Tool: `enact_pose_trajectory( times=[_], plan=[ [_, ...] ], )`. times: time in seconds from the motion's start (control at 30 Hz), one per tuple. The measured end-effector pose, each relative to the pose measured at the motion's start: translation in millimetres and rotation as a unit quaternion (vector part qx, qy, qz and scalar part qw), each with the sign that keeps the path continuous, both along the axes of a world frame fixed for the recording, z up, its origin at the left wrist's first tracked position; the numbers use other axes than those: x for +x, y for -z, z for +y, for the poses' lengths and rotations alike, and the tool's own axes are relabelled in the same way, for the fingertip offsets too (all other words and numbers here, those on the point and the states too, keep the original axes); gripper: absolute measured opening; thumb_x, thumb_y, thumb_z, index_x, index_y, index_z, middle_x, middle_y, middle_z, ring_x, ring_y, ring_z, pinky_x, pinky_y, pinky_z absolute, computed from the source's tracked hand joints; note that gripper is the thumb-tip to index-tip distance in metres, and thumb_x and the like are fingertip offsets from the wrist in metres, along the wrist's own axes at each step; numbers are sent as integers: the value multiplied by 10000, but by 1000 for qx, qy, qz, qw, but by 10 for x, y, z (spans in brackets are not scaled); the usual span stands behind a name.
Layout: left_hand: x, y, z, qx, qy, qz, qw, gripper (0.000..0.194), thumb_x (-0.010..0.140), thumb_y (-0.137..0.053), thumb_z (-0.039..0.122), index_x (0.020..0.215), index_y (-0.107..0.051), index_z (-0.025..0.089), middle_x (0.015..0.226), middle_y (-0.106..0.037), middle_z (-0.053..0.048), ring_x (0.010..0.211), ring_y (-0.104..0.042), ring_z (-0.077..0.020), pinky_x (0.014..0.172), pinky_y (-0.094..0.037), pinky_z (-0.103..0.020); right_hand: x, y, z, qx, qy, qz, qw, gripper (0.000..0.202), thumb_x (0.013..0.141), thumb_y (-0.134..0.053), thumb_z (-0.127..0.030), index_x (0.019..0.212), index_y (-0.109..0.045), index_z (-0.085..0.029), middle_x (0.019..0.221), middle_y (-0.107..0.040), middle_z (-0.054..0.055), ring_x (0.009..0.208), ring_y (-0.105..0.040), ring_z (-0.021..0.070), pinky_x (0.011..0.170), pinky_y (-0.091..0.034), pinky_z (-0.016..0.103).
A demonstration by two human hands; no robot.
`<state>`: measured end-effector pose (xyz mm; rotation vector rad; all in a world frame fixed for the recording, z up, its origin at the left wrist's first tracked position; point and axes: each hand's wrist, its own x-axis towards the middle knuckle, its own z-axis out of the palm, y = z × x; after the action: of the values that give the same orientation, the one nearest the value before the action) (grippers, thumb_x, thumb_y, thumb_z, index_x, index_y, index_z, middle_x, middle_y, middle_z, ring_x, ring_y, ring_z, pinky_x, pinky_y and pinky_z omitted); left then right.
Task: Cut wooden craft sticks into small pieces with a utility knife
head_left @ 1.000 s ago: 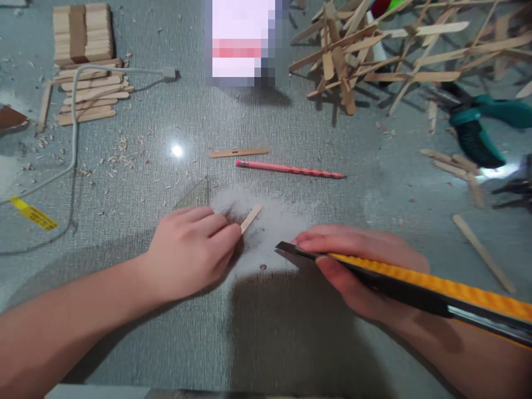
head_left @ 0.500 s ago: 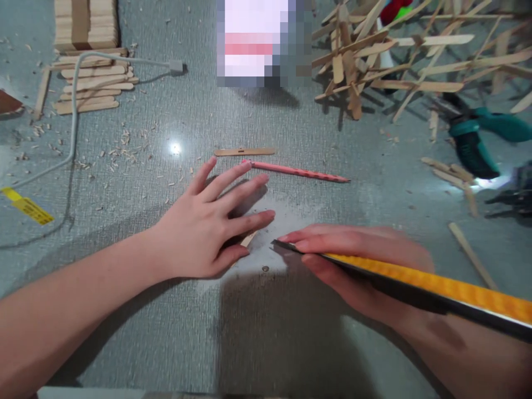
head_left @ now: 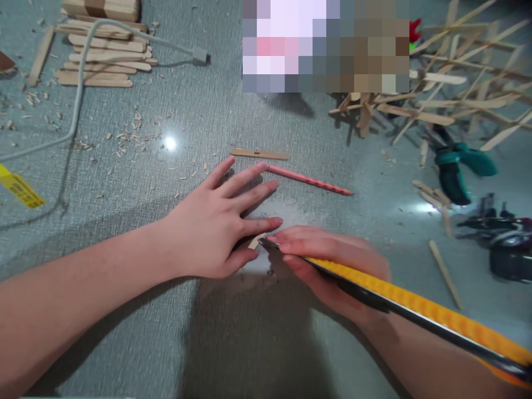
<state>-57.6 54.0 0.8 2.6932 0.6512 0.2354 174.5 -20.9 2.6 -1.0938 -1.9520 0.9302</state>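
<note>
In the right hand [head_left: 338, 263], the knife [head_left: 399, 305] slants forward-left, blade [head_left: 269, 243] foremost

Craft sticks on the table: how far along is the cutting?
Done, it seems: one slotted stick lies beyond the pink pencil.
In hand: the left hand spreads over another stick, while the right hand holds the knife, blade at that stick's visible end.
Left, probably: finishing that piece; any cut is hidden. The loose sticks and banded bundle may be spare, so the total is unclear.
</note>
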Motion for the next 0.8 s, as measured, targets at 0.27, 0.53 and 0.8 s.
enact_pose_trajectory(
  times=[0.27,0.53,0.8],
  plan=[
    [4,47,-7,14,-4,-4,1000,532,888,-663,537,1383,-599,353,1606,-412,-39,1537,-260,-371,1231,-156,-670,-8,-4,1,11,-5,-5,1000,235,899,-662,-98,1068,-702,-256,968,-794,25,943,-762,176,856,-626,286],
    [7,72,-17,14,-6,-18,1000,526,881,-681,518,1370,-613,335,1595,-426,-69,1527,-284,-378,1222,-175,-680,-11,46,-15,18,-13,-7,1000,294,870,-680,-50,1081,-687,-254,973,-786,21,961,-755,169,867,-628,295],
    [-7,121,28,21,13,-80,996,476,966,-561,566,1260,-675,209,1431,-589,-128,1447,-422,-368,1211,-279,-638,87,45,-70,-13,83,18,996,201,902,-690,-191,1049,-725,-323,964,-799,5,848,-774,193,792,-656,316]
  ],
)
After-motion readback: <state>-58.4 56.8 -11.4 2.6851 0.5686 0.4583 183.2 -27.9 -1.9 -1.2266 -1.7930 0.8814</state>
